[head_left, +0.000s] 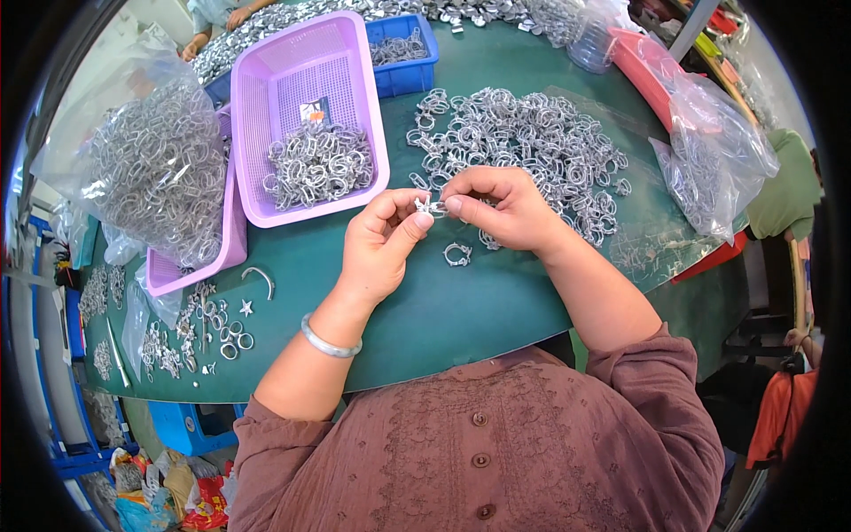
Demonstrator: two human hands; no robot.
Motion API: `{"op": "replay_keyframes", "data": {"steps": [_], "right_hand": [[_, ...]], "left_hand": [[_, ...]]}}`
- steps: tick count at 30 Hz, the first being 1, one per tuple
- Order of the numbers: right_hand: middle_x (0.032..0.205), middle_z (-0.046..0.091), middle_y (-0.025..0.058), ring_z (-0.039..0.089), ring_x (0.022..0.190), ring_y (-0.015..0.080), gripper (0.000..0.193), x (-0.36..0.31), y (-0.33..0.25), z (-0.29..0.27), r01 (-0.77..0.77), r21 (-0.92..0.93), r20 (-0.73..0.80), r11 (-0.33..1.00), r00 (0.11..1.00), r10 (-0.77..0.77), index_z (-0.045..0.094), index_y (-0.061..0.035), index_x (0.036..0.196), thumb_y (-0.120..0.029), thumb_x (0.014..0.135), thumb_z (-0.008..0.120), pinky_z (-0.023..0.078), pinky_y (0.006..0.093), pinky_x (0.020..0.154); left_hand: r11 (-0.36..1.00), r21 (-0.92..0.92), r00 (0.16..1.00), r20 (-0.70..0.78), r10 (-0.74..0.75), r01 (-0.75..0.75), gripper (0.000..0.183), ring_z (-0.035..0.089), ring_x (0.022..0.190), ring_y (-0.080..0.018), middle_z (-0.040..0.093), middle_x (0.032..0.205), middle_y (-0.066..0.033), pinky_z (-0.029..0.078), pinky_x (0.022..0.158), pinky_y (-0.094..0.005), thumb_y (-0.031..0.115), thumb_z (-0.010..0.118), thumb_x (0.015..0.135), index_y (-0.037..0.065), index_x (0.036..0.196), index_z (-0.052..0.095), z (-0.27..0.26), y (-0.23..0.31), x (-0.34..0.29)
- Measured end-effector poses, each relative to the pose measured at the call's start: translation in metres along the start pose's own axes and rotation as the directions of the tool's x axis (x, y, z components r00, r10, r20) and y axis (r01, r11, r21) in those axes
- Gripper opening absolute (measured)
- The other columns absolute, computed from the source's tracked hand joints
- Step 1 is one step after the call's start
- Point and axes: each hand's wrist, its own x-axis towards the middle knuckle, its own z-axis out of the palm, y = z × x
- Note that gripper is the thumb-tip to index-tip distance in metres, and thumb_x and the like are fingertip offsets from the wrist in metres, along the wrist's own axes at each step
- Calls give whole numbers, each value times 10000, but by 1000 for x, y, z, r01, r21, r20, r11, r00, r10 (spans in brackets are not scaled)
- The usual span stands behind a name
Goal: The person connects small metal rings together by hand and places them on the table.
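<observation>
My left hand (379, 241) pinches a small silver metal piece (426, 206) between thumb and fingertips. From the other side, the closed thumb and forefinger of my right hand (502, 209) grip its right end. Fingers partly hide the piece, so its full shape cannot be made out. Just beyond my right hand spreads a large pile of silver ring-shaped metal pieces (541, 146). One loose silver ring (457, 254) lies on the green tabletop (425, 319), below my fingertips. Left of the pile, a lilac plastic basket (379, 133) holds more of these pieces.
A bulging clear bag of metal pieces (151, 151) rests in a second lilac basket (232, 248) at left. Loose rings (232, 339) and a pointed tool (117, 351) lie near the front left. A blue bin (409, 78) stands behind; a pink basket (640, 75) is far right.
</observation>
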Motion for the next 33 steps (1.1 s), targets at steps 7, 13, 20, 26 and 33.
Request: {"op": "replay_keyframes", "data": {"steps": [7,13,20,26,33], "right_hand": [[772,621,25,554,685,78,88,2,4,-2,73,-75,16,994,997,-72,635,-23,859,-78,790,629,440,225,602],[727,607,28,545,651,78,78,2,7,-3,128,-195,40,972,992,-123,638,-31,822,-86,767,641,436,229,560],[689,587,13,512,609,61,75,3,11,-1,139,-221,45,965,990,-132,635,-32,810,-97,774,636,410,221,528],[731,609,-1,518,643,46,103,3,10,-6,-126,78,71,989,990,121,628,-10,834,-111,810,630,415,212,550],[865,620,33,574,812,94,179,1,7,-3,-13,-78,143,997,989,24,607,-3,951,-88,801,655,480,253,723]], "left_hand": [[998,58,1000,21,21,-22,197,537,802,-61,573,894,2,446,727,-199,80,604,860,6,1040,571,1,-1,1],[978,199,998,36,58,-64,177,565,808,-87,542,893,-25,455,717,-212,74,601,857,-7,1013,586,-1,-1,1],[966,243,995,42,86,-93,184,570,804,-93,539,896,-35,457,708,-216,77,601,856,-10,1017,586,-2,-3,1],[981,188,999,-13,-34,36,195,517,731,-56,565,836,-3,433,654,-195,118,585,877,6,1037,585,0,0,1],[982,189,1000,4,-13,12,206,521,721,-86,584,874,-20,441,658,-217,99,544,886,-15,1056,565,5,0,1]]}}
